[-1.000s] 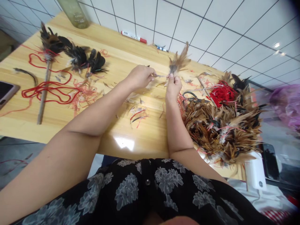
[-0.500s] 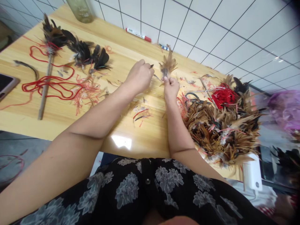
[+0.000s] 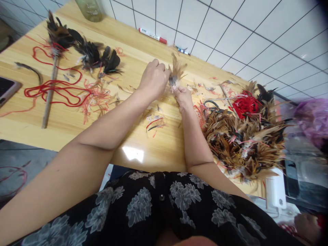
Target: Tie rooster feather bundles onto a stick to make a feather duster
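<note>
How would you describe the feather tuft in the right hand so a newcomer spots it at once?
Over the wooden table, find the left hand and right hand close together. The right hand pinches a small tuft of brown feathers by its greyish base. Unlike the large brown heap to its right and the dark bunches to its left, this tuft is gripped in a hand.

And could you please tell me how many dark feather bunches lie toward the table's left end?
3: a large bunch at the far end of the stick, a middle bunch to its right, and a smaller bunch farther right. Overlap could hide more.
</note>
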The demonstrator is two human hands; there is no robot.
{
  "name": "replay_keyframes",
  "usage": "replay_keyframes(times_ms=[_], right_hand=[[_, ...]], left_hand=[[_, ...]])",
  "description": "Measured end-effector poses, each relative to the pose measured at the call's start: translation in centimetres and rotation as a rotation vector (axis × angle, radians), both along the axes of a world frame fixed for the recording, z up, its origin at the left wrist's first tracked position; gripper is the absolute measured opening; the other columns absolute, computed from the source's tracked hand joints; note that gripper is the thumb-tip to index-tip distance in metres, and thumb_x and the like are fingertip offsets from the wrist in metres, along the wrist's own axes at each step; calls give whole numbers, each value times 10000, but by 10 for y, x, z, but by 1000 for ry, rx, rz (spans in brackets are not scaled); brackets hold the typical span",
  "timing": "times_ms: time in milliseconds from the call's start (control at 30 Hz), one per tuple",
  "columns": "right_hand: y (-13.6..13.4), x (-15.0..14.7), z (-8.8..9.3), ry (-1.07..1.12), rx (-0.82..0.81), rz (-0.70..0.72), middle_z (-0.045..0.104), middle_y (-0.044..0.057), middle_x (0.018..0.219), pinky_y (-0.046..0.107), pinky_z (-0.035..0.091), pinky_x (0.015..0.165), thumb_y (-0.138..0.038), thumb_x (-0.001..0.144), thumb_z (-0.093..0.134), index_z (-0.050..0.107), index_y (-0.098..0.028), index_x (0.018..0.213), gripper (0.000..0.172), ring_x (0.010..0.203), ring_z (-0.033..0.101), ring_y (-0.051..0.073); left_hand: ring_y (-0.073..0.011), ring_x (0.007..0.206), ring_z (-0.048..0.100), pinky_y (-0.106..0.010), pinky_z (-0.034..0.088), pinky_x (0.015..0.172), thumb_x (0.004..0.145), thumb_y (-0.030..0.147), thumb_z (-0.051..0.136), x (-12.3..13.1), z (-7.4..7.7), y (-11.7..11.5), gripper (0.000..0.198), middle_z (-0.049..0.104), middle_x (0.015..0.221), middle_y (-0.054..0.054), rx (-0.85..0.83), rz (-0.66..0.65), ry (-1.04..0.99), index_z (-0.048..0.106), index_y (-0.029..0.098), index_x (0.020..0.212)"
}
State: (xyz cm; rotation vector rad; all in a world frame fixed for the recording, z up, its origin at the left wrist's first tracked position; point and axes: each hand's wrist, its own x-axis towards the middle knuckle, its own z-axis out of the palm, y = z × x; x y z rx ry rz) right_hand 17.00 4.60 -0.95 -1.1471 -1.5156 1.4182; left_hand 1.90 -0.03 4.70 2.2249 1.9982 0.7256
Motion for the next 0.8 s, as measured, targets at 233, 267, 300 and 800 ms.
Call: replay_keyframes(times_ms=[233, 267, 300, 800], right_hand=[[-13, 3, 28, 182, -406, -67, 363, -115, 483, 126, 158, 421, -189, 1045, 586, 578, -174, 729, 316, 432, 237, 25], [-12, 5, 29, 223, -436, -86, 359, -118, 488, 113, 170, 420, -189, 1060, 558, 564, -177, 739, 321, 427, 242, 21], [-11, 6, 31, 263, -464, -109, 357, -121, 493, 103, 183, 420, -186, 1071, 533, 548, -181, 748, 323, 422, 247, 18], [6, 8, 9, 240, -284, -330, 297, -135, 508, 150, 189, 429, -310, 1082, 485, 481, -221, 795, 301, 418, 241, 42]], left_hand=[[-377, 1393, 438, -582, 342, 1174, 992, 221, 413, -3, 26, -16, 575, 594, 1523, -67, 48, 82, -63, 573, 341, 1532], [-376, 1400, 443, -583, 359, 1165, 987, 235, 426, -5, 28, -16, 570, 613, 1496, -73, 46, 108, -48, 581, 353, 1523], [-371, 1393, 462, -577, 386, 1142, 986, 260, 439, -8, 28, -15, 539, 644, 1444, -83, 36, 134, -35, 614, 364, 1485], [-341, 1083, 689, -413, 501, 989, 875, 137, 699, 28, -27, 4, 45, 725, 858, -141, -394, 132, 84, 717, 108, 845]])
